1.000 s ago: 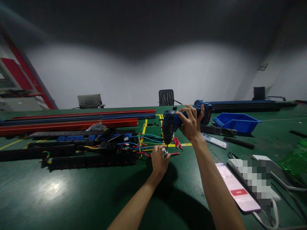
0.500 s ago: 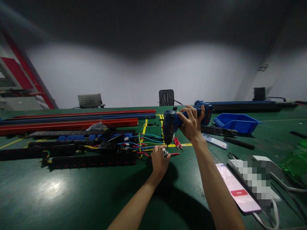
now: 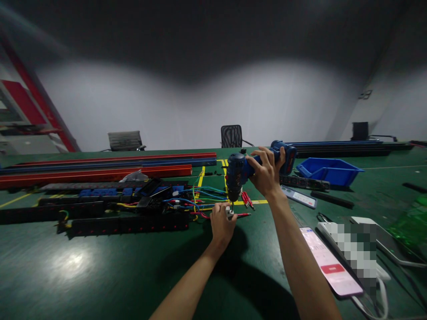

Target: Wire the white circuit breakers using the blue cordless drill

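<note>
My right hand (image 3: pixel 265 172) is wrapped round the handle of a blue cordless drill (image 3: pixel 236 171), which points bit-down. Its bit ends at a small white block (image 3: pixel 229 212), perhaps a wire connector. My left hand (image 3: pixel 222 223) pinches that block low over the table, and the fingers partly cover it. A red wire (image 3: pixel 244 214) sticks out on the block's right side. Blue, green and red wires (image 3: pixel 203 192) run from the block's left toward black strips. Several red-sleeved wire ends (image 3: pixel 247 199) lie just beyond the drill.
Black socket strips (image 3: pixel 130 224) and long orange rails (image 3: pixel 160 170) lie on the left of the green table (image 3: pixel 110 266). At right are a blue bin (image 3: pixel 328 171), a lit phone (image 3: pixel 332 262), a labelled flat device (image 3: pixel 299 196), white cables and a green translucent object (image 3: pixel 412 222).
</note>
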Available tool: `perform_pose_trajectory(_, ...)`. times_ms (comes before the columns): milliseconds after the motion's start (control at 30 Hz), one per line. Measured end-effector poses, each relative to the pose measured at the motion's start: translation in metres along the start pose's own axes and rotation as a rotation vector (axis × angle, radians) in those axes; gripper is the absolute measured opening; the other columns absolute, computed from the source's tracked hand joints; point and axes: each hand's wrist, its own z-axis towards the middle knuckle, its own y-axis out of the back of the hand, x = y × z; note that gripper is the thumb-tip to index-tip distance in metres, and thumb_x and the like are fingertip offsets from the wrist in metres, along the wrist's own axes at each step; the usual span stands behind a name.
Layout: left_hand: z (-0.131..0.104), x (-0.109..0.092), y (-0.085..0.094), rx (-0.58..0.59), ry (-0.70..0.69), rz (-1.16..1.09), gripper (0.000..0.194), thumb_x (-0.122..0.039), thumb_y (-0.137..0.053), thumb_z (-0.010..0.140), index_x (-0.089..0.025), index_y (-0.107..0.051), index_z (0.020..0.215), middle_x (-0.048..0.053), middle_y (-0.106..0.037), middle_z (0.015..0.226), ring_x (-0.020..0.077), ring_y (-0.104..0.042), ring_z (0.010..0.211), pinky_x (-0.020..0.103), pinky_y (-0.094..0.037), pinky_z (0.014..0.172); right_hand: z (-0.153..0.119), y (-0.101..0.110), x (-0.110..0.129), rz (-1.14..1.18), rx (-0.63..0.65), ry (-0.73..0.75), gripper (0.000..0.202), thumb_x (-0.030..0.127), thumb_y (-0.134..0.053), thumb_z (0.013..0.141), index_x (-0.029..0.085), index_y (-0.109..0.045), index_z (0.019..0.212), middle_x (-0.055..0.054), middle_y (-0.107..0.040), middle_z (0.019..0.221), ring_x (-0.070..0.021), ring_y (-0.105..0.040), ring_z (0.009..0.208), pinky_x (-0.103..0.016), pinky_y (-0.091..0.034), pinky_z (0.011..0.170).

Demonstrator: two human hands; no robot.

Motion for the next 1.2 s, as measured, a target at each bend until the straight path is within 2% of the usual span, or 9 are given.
perform_pose_trajectory(500,0.0000,0.0012,-0.0011,0.004,0.000,-0.008,0.041,-0.022,-0.077,0.077,-0.027,-0.059,0.114,0.004,-0.058,0.112,0.0240,-0.058,0.110,0.037,-0.047,0.091,-0.0006,-0.0015,-0.0025,-0.016,-0.002,0.004,0.026,0.025,-0.062,0.087,0.034,-0.065,0.111,-0.003,-0.062,0.121,-0.0276,-0.045,0.130,-0.065,-0.003,0.118)
perform_pose_trajectory(800,0.0001,-0.0010,0.0006,0.004,0.004,-0.003,0.040,-0.022,-0.076,0.077,-0.027,-0.059,0.113,0.004,-0.058,0.111,0.0239,-0.059,0.109,0.037,-0.047,0.090,-0.0001,-0.0007,-0.0004,-0.007,0.000,-0.005,0.030,0.023,-0.061,0.085,0.036,-0.065,0.112,-0.001,-0.061,0.122,-0.0284,-0.044,0.131,-0.066,-0.004,0.118)
perform_pose_trajectory(1000,-0.0001,-0.0013,0.0000,-0.003,0.004,-0.002,0.042,-0.020,-0.074,0.077,-0.027,-0.059,0.115,0.005,-0.059,0.113,0.0242,-0.059,0.110,0.038,-0.047,0.091,-0.0003,0.0006,-0.0018,0.007,0.021,-0.014,0.040,0.018,-0.063,0.080,0.038,-0.065,0.115,-0.001,-0.061,0.122,-0.0297,-0.044,0.131,-0.068,-0.005,0.117)
perform_pose_trajectory(1200,-0.0003,-0.0005,-0.0013,-0.008,-0.002,0.001,0.042,-0.019,-0.073,0.077,-0.027,-0.058,0.115,0.004,-0.058,0.113,0.0240,-0.059,0.110,0.037,-0.047,0.091,-0.0004,0.0023,-0.0028,0.004,0.025,-0.029,0.039,0.018,-0.063,0.081,0.035,-0.066,0.116,-0.004,-0.062,0.122,-0.0300,-0.044,0.130,-0.067,-0.004,0.116)
